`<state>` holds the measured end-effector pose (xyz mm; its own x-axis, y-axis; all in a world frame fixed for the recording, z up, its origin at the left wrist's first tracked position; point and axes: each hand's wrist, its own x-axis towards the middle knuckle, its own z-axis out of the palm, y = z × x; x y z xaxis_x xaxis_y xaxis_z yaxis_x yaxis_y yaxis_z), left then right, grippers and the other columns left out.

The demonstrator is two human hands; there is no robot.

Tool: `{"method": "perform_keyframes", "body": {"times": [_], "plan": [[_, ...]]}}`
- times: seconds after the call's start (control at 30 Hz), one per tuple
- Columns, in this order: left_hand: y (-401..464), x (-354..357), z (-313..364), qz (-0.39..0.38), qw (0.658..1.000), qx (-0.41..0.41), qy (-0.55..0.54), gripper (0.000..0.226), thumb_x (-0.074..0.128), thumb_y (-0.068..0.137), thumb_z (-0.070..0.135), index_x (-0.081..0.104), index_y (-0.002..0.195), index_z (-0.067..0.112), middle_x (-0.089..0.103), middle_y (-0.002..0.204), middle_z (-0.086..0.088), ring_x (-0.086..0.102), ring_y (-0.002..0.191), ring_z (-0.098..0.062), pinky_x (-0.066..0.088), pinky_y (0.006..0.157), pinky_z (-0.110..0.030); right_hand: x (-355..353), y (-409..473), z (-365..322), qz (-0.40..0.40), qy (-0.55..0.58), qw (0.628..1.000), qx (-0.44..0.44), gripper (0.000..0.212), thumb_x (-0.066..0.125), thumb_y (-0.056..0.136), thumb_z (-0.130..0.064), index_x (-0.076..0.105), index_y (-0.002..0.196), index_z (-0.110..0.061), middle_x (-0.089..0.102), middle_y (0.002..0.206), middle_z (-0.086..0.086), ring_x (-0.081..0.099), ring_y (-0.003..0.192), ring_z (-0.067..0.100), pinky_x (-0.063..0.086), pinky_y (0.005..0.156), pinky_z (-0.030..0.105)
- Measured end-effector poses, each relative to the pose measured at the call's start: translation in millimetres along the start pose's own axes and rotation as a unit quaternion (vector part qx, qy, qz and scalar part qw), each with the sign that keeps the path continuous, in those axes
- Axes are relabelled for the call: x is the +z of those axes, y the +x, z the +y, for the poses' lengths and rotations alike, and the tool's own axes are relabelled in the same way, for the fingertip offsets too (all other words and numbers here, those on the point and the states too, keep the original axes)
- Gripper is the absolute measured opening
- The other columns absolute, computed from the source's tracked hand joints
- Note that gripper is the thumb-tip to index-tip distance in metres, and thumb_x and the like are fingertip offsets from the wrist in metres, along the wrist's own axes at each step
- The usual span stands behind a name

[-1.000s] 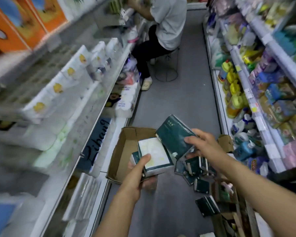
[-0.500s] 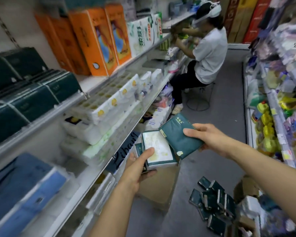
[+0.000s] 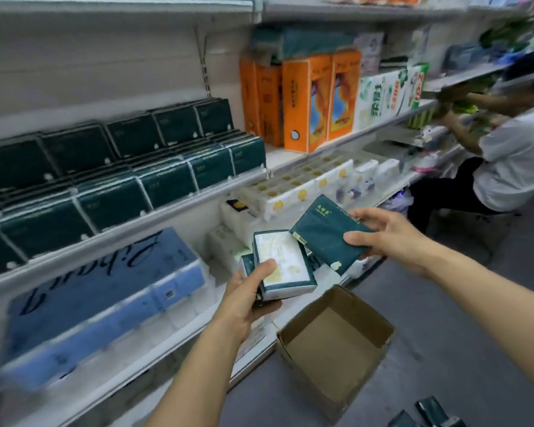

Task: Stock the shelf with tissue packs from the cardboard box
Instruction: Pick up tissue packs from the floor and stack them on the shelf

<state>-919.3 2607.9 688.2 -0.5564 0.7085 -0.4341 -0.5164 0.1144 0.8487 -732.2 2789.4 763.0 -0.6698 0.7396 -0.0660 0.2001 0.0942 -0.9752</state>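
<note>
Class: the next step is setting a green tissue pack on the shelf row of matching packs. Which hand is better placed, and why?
Left hand, probably: its stack of packs sits nearer the green row. The right hand with its single pack is farther out.

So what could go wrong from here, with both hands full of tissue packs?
1. The left hand holds a small stack of packs under its thumb; the top one could slip off towards the cardboard box.
2. The right hand pinches its dark green pack by one end, so it may sag or drop.
3. The shelf row of green packs looks nearly full; forcing more in could dislodge the front ones.
</note>
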Motion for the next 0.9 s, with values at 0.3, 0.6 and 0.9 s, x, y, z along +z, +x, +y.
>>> {"method": "perform_keyframes", "body": {"times": [0.3, 0.6, 0.9], "plan": [[-57, -92, 41, 0.114, 0.989, 0.063, -0.069, 0.056, 0.081, 0.079, 0.03, 0.058, 0.128, 0.013, 0.069, 0.12, -0.013, 0.069, 0.102, -0.027, 0.062, 0.068, -0.036, 95, 28, -50, -0.16, -0.018, 0.985, -0.063, 0.042, 0.076, 0.08, -0.004, 0.066, 0.114, -0.026, 0.07, 0.111, 0.012, 0.069, 0.098, 0.03, 0.059, 0.081, 0.042], [-105, -213, 97, 0.2, 0.968, 0.127, -0.087, 0.088, 0.09, 0.062, 0.043, 0.054, 0.136, 0.012, 0.068, 0.123, -0.014, 0.073, 0.097, -0.029, 0.061, 0.069, -0.036, 231, 50, -116, -0.239, -0.029, 0.963, -0.121, 0.033, 0.074, 0.077, 0.004, 0.062, 0.106, -0.003, 0.074, 0.096, 0.011, 0.071, 0.085, 0.022, 0.058, 0.067, 0.027], [-160, -333, 162, 0.248, 0.947, 0.185, -0.081, 0.08, 0.083, 0.058, 0.044, 0.062, 0.129, 0.011, 0.073, 0.116, -0.012, 0.071, 0.099, -0.026, 0.061, 0.071, -0.038, 377, 55, -189, -0.297, -0.065, 0.935, -0.184, 0.03, 0.077, 0.081, -0.016, 0.068, 0.109, -0.023, 0.075, 0.1, -0.001, 0.065, 0.079, 0.016, 0.044, 0.059, 0.029]]}}
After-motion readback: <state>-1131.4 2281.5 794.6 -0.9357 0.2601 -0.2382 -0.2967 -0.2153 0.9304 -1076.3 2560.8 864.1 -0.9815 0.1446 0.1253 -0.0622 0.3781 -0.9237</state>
